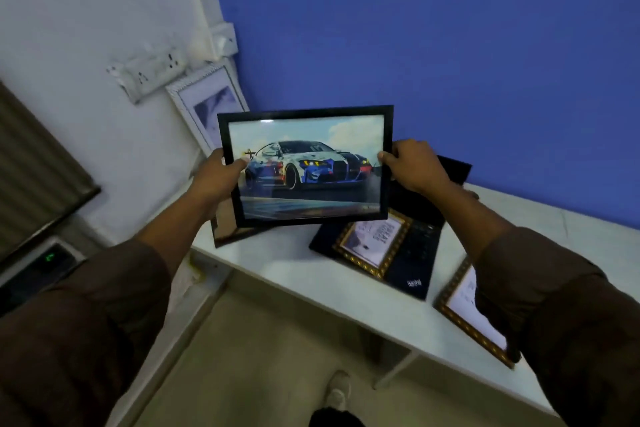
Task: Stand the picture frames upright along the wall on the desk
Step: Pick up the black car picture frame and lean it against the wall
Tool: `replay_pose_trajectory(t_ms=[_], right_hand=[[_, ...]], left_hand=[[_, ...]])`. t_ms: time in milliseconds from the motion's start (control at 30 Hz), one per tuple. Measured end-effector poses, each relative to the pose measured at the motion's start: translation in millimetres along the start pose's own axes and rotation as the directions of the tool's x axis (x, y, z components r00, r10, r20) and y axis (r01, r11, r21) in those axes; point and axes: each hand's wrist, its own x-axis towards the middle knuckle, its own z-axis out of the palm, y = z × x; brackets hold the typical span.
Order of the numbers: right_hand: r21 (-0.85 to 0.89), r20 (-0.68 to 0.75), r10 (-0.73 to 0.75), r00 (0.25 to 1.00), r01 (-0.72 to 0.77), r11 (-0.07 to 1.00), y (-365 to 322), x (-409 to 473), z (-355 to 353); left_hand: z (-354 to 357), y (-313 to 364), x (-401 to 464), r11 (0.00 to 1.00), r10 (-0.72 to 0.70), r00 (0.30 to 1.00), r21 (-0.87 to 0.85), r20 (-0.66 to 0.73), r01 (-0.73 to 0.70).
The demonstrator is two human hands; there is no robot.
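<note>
I hold a black-framed picture of a race car (306,166) in the air above the white desk (291,274), facing me. My left hand (216,177) grips its left edge and my right hand (415,165) grips its right edge. A white-framed picture (207,104) stands upright against the white wall in the corner. A gold-framed picture (375,243) lies flat on a laptop. Another gold-framed picture (474,312) lies flat at the desk's right front, partly under my right sleeve. A dark frame (225,222) lies below the held one, mostly hidden.
An open black laptop (415,253) sits mid-desk with its screen near the blue wall (450,45). A socket strip (149,71) and switch box (223,40) are on the white wall. A machine with a green light (48,258) stands left of the desk. My shoe (337,388) is on the floor.
</note>
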Motion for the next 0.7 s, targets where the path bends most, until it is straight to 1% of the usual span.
replay_pose_trajectory(t_ms=[167,267,367,467,567,700], right_hand=[[0.063,-0.053,-0.017,0.998,0.020,0.998,-29.5,71.2,5.9],[0.079,-0.106,-0.045,0.993,0.054,0.995,-49.4,115.9,3.3],[0.100,-0.180,-0.065,0.981,0.085,0.991,-56.2,148.1,-2.7],[0.100,-0.201,-0.054,0.978,0.075,0.992,-60.1,185.6,-2.1],[0.095,-0.224,-0.035,0.974,0.057,0.994,-61.6,222.5,2.1],[0.099,-0.258,0.051,0.965,-0.026,0.995,-53.2,274.6,25.6]], left_hand=[[-23.3,23.3,58.5,0.996,0.075,0.996,-0.048,-0.055,-0.078],[-32.5,37.9,100.7,0.989,0.106,0.986,-0.090,-0.127,-0.118],[-29.8,55.8,131.3,0.986,0.077,0.982,-0.136,-0.175,-0.102],[-22.3,62.8,169.3,0.983,0.031,0.980,-0.173,-0.199,-0.066],[-15.0,62.6,211.1,0.986,0.038,0.982,-0.153,-0.186,-0.067],[6.9,54.6,288.8,0.991,0.046,0.994,-0.120,-0.102,-0.058]])
